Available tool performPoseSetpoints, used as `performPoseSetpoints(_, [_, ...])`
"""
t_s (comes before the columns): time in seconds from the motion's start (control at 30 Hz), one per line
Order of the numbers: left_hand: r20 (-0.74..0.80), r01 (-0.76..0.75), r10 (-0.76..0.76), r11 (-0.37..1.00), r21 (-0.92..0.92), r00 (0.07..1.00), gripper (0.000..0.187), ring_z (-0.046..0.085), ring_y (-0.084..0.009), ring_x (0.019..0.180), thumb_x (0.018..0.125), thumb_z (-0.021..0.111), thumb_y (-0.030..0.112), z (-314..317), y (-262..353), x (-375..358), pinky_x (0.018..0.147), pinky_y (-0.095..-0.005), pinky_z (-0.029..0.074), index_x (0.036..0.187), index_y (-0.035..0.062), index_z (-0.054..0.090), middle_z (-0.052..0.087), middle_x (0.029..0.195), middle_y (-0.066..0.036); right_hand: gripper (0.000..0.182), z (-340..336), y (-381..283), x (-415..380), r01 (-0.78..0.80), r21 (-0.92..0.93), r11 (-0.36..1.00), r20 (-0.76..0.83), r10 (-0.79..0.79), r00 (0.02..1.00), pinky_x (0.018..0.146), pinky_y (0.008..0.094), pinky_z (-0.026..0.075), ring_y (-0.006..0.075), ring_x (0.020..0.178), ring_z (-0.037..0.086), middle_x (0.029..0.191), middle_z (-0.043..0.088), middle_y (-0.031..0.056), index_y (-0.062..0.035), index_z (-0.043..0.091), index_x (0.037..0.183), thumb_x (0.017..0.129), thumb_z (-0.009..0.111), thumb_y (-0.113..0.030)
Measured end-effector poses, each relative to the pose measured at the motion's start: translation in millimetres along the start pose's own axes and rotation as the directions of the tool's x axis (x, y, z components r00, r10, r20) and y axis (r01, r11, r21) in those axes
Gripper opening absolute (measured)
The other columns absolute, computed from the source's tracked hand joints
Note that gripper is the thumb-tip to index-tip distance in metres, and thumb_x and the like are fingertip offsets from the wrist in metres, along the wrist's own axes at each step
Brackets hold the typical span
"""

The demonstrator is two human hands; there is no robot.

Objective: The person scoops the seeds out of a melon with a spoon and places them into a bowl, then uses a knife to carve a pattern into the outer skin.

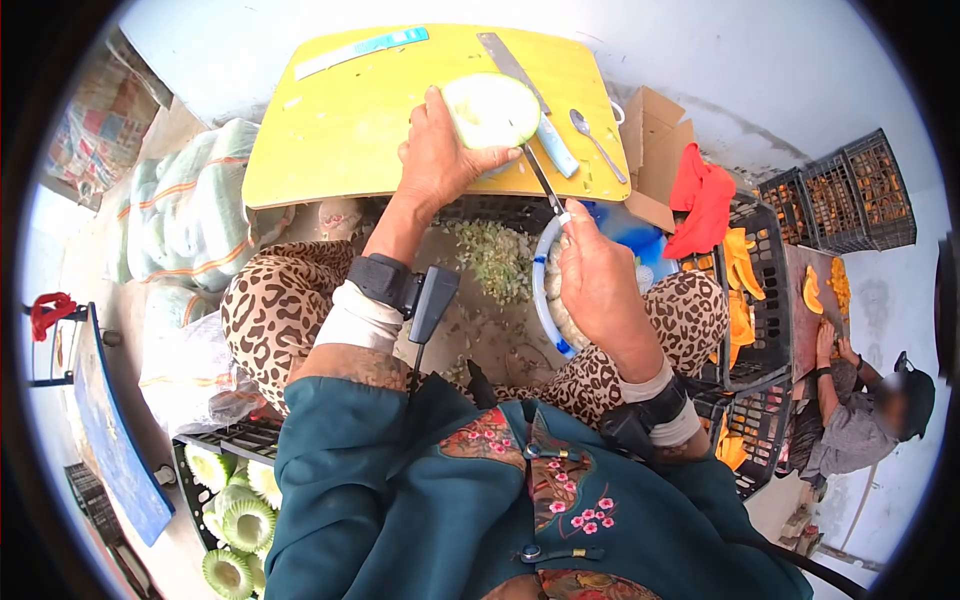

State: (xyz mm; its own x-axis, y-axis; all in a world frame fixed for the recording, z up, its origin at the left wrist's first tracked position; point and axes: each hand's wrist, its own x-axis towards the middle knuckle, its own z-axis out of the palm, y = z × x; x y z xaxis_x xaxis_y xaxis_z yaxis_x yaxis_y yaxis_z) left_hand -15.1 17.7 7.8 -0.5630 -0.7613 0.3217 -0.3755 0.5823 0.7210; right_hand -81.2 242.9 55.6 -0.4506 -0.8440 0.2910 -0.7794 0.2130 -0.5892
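My left hand [440, 150] is wrapped around a pale green-white piece of gourd [490, 108], its smooth cut face turned up, over the front part of a yellow table [340, 130]. In my right hand [605, 285] is a narrow-bladed metal tool [541, 178] with a white collar; its tip end meets the gourd's lower right edge, and my fingers hide the handle. A knife with a light blue handle [556, 147] lies just right of the gourd, beside a metal spoon [600, 147]. Under my right hand, a blue-and-white-rimmed basin [543, 285] holds pale pieces.
A blue-and-white blade-shaped item [362, 53] lies at the table's far left. Pale green scraps [495, 262] cover the floor below. At right are a cardboard box [655, 140], a red cloth [695, 200], crates of orange pieces [740, 265] and another person [850, 425]. Carved green gourds [248, 525] fill a left crate.
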Motion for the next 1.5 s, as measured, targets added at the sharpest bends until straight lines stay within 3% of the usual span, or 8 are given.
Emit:
performPoseSetpoints(0.2, [0.038, 0.016, -0.016, 1.000, -0.005, 0.999, 0.127, 0.048, -0.0418, 0.120, 0.054, 0.088, 0.055, -1, 2, 2, 0.098, -0.0550, 0.037, 0.141, -0.0096, 0.021, 0.044, 0.127, -0.028, 0.045, 8, 0, -3, -0.025, -0.147, 0.989, 0.011, 0.027, 1.000, 0.070, 0.0494, 0.051, 0.0432, 0.081, 0.063, 0.094, 0.064, 0.0264, 0.0062, 0.042, 0.132, 0.089, 0.053, -0.004])
performPoseSetpoints(0.5, [0.018, -0.005, 0.005, 1.000, -0.010, 1.000, 0.127, 0.049, -0.0418, 0.118, 0.054, 0.089, 0.053, 2, -1, 3, 0.097, -0.0531, 0.039, 0.141, -0.0103, 0.020, 0.045, 0.125, -0.029, 0.040, 17, -2, -6, -0.030, -0.121, 0.992, -0.036, 0.026, 0.999, 0.072, 0.0463, 0.050, 0.0438, 0.085, 0.063, 0.094, 0.062, 0.0287, 0.0090, 0.045, 0.129, 0.090, 0.051, 0.000])
performPoseSetpoints(0.8, [0.006, -0.008, 0.008, 1.000, -0.002, 1.000, 0.119, 0.051, -0.0417, 0.114, 0.055, 0.089, 0.050, 1, 3, 0, 0.095, -0.0523, 0.041, 0.136, -0.0090, 0.026, 0.047, 0.122, -0.028, 0.049, 24, -8, -9, -0.091, -0.225, 0.970, -0.022, 0.089, 0.996, 0.071, 0.0463, 0.050, 0.0429, 0.085, 0.062, 0.096, 0.062, 0.0267, 0.0061, 0.040, 0.135, 0.088, 0.053, 0.001])
performPoseSetpoints(0.9, [0.003, -0.006, 0.006, 1.000, 0.026, 1.000, 0.117, 0.051, -0.0415, 0.114, 0.056, 0.089, 0.049, 1, 5, 0, 0.095, -0.0520, 0.042, 0.136, -0.0084, 0.026, 0.048, 0.121, -0.027, 0.049, 29, -8, -10, -0.088, -0.221, 0.971, -0.058, 0.077, 0.995, 0.071, 0.0459, 0.050, 0.0422, 0.085, 0.062, 0.095, 0.061, 0.0262, 0.0058, 0.042, 0.134, 0.087, 0.054, 0.001])
performPoseSetpoints(1.0, [0.037, 0.017, -0.017, 1.000, 0.013, 0.999, 0.116, 0.051, -0.0409, 0.114, 0.056, 0.089, 0.048, -1, 5, 1, 0.094, -0.0517, 0.042, 0.136, -0.0079, 0.026, 0.048, 0.121, -0.026, 0.055, 32, 3, -12, 0.032, -0.196, 0.980, -0.118, -0.056, 0.991, 0.061, 0.0466, 0.051, 0.0391, 0.072, 0.063, 0.090, 0.059, 0.0222, 0.0058, 0.038, 0.138, 0.086, 0.054, -0.003])
performPoseSetpoints(1.1, [0.038, 0.032, -0.032, 0.999, 0.006, 0.999, 0.115, 0.051, -0.0403, 0.113, 0.056, 0.089, 0.047, -1, 6, 1, 0.094, -0.0516, 0.042, 0.135, -0.0073, 0.026, 0.048, 0.121, -0.026, 0.046, 29, -1, -11, -0.030, -0.133, 0.991, -0.098, 0.017, 0.995, 0.072, 0.0450, 0.051, 0.0421, 0.085, 0.062, 0.098, 0.061, 0.0264, 0.0070, 0.044, 0.132, 0.088, 0.053, 0.003])
performPoseSetpoints(1.2, [0.027, 0.024, -0.024, 1.000, 0.002, 0.999, 0.114, 0.051, -0.0399, 0.113, 0.056, 0.089, 0.046, 1, 6, 1, 0.095, -0.0515, 0.042, 0.135, -0.0069, 0.026, 0.047, 0.122, -0.026, 0.045, 29, 3, -10, -0.030, -0.132, 0.991, -0.077, 0.019, 0.997, 0.072, 0.0446, 0.051, 0.0422, 0.086, 0.062, 0.098, 0.061, 0.0264, 0.0073, 0.043, 0.133, 0.088, 0.052, 0.004])
performPoseSetpoints(1.5, [0.036, -0.011, 0.012, 1.000, -0.012, 0.999, 0.104, 0.050, -0.0395, 0.113, 0.058, 0.089, 0.044, 2, 6, 1, 0.094, -0.0510, 0.042, 0.131, -0.0045, 0.031, 0.047, 0.121, -0.025, 0.053, 26, 6, -10, 0.015, -0.211, 0.977, -0.058, -0.028, 0.998, 0.060, 0.0463, 0.052, 0.0395, 0.070, 0.063, 0.089, 0.059, 0.0225, 0.0068, 0.039, 0.137, 0.086, 0.055, -0.003])
